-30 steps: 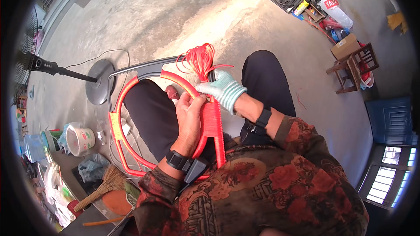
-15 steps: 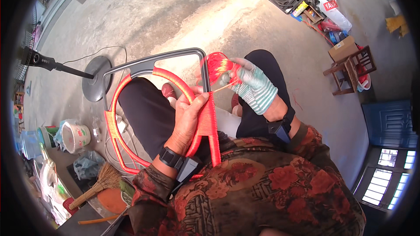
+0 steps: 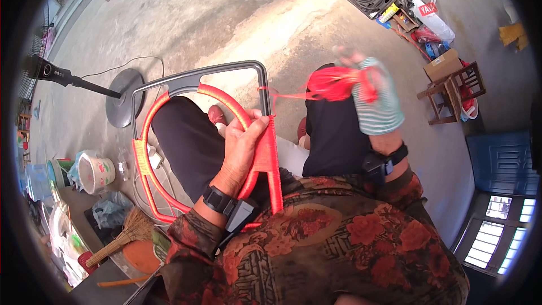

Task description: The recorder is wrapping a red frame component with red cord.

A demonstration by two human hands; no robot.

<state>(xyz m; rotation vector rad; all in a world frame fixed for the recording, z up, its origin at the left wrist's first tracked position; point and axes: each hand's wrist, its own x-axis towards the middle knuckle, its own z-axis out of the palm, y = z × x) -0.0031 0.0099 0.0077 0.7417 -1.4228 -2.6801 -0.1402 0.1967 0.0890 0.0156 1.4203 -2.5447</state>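
Centrally, a grey metal frame partly wrapped in orange cord lay across the person's lap, its rounded corner reaching toward upper centre. The left hand was closed around the wrapped bar at mid-frame, thumb pressed against the weave. The right hand, in a striped glove, was clenched on a bundle of orange cord at upper right, a taut strand running from it to the bar. Left of the frame stood a fan base; a small wooden stool sat at right, a broom at lower left.
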